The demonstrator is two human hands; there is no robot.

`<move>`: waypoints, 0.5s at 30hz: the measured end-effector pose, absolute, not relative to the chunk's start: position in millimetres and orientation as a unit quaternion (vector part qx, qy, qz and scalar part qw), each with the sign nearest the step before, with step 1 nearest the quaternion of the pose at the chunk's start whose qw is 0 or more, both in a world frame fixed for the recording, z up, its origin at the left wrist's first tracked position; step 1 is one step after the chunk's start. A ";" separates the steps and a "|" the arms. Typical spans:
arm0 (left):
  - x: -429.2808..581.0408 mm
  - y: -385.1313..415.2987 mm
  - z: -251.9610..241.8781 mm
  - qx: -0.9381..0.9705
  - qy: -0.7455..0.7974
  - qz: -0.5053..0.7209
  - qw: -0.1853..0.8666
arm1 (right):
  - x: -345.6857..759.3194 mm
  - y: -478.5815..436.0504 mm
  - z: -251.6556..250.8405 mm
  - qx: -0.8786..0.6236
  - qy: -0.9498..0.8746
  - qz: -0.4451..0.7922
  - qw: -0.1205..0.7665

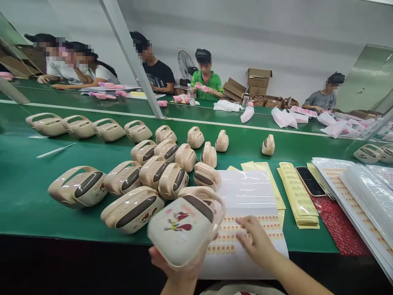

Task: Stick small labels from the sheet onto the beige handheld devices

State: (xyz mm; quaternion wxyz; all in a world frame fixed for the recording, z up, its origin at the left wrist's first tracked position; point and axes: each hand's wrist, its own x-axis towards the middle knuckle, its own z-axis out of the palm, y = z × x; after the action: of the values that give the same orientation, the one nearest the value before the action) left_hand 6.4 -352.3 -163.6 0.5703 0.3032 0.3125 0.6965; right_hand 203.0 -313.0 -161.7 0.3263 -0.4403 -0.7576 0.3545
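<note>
Phone [310, 181], dark screen up: beyond and right of the right-hand fingers [250, 224]. Red bubble wrap [340, 225] off to their right, just beside the phone. White pen-like tool [53, 151] well left of the fingers and farther out; white post [132, 53] also left and beyond. Far side: pink items [110, 85] far left of the fingers, clear bottle [190, 98] left, whitish-pink bags [284, 119] right. Co-workers, all well beyond the fingers: black shirt [161, 76] and green shirt [210, 84] to their left, grey top [322, 98] to their right. Wire fan [186, 65] back left, cardboard boxes [259, 82] roughly straight out.
</note>
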 end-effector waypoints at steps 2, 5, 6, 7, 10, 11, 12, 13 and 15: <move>-9.9 -358.2 -142.5 0.263 0.292 0.737 0.550 | 200.0 -328.1 -191.5 -0.418 -0.810 0.289 0.294; -15.7 -364.4 -125.6 0.198 0.269 0.770 0.544 | 195.5 -339.5 -218.5 -0.412 -0.835 0.205 0.300; -13.5 -366.1 -124.9 0.181 0.267 0.777 0.541 | 194.9 -339.7 -221.5 -0.412 -0.836 0.193 0.307; -10.2 -367.5 -126.0 0.165 0.266 0.782 0.539 | 194.7 -338.4 -221.9 -0.413 -0.834 0.194 0.310; 0.3 -371.4 -132.0 0.132 0.280 0.777 0.548 | 196.0 -330.0 -214.5 -0.427 -0.820 0.244 0.292; 2.8 -372.7 -132.9 0.130 0.288 0.768 0.558 | 196.6 -327.1 -211.5 -0.430 -0.815 0.264 0.284; 4.6 -373.8 -132.8 0.131 0.297 0.756 0.569 | 197.1 -324.6 -209.0 -0.431 -0.812 0.276 0.281; 5.8 -374.9 -132.1 0.131 0.305 0.747 0.576 | 197.4 -322.8 -207.2 -0.427 -0.812 0.280 0.282; 6.9 -376.7 -130.6 0.124 0.318 0.743 0.576 | 197.7 -320.9 -205.4 -0.412 -0.820 0.268 0.293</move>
State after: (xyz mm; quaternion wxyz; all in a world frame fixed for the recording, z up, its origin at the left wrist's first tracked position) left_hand 6.9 -376.7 -130.6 0.5760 0.1243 0.3183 0.7426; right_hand 197.7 -320.9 -205.4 0.2930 -0.4117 -0.8202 0.2681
